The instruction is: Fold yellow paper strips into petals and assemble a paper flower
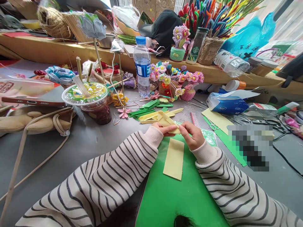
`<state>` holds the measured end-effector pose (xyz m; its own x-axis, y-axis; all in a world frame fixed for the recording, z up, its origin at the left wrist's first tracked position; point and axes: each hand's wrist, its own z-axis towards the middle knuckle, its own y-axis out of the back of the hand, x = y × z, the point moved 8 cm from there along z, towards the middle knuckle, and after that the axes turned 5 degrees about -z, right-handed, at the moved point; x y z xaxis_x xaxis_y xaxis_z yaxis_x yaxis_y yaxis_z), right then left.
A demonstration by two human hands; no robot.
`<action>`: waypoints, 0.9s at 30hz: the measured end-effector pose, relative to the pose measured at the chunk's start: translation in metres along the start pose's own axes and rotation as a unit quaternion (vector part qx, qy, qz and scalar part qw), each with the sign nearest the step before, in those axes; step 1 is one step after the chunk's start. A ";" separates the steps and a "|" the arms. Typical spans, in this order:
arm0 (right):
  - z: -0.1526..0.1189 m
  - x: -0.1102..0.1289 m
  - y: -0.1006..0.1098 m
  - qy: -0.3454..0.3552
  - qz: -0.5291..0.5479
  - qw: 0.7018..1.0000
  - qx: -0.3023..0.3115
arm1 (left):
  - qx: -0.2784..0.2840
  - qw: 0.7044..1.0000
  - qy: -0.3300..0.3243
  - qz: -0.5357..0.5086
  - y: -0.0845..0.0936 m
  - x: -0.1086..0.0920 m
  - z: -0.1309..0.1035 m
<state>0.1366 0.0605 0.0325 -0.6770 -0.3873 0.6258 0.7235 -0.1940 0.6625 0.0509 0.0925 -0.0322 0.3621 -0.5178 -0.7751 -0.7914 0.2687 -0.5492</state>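
My left hand (164, 129) holds a folded piece of pale yellow paper (165, 121) above the far part of a green mat. The fingers of my right hand (192, 135) pinch the right edge of the same piece. Just below both hands, a flat yellow paper rectangle (174, 159) lies on the green mat (182, 201). Beyond the hands is a pile of folded green strips (146, 108) and yellow strips (151, 116).
A lidded drink cup (92, 107) stands at the left, near a phone (35, 101). Behind are a water bottle (142, 67) and small craft flowers (165, 74). Scissors (210, 124), yellow paper (216, 119) and a blue tissue pack (227, 102) lie at the right.
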 end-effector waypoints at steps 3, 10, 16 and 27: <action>0.000 -0.006 -0.004 -0.017 0.026 0.999 0.018 | -0.012 1.000 -0.006 0.002 0.001 -0.001 0.000; 0.000 -0.009 -0.007 -0.037 0.013 0.999 0.038 | 0.035 0.999 -0.007 0.036 -0.007 0.000 0.000; -0.001 -0.006 -0.004 -0.021 -0.010 1.000 0.019 | 0.037 0.999 -0.013 0.032 -0.007 0.000 0.001; 0.000 -0.001 -0.004 0.007 -0.025 1.000 0.006 | 0.038 0.999 -0.017 0.014 -0.006 0.001 0.003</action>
<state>0.1344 0.0613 0.0294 -0.7098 -0.3906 0.5862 0.6874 -0.2023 0.6976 0.0576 0.0926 -0.0309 0.3575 -0.4814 -0.8002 -0.7627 0.3440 -0.5477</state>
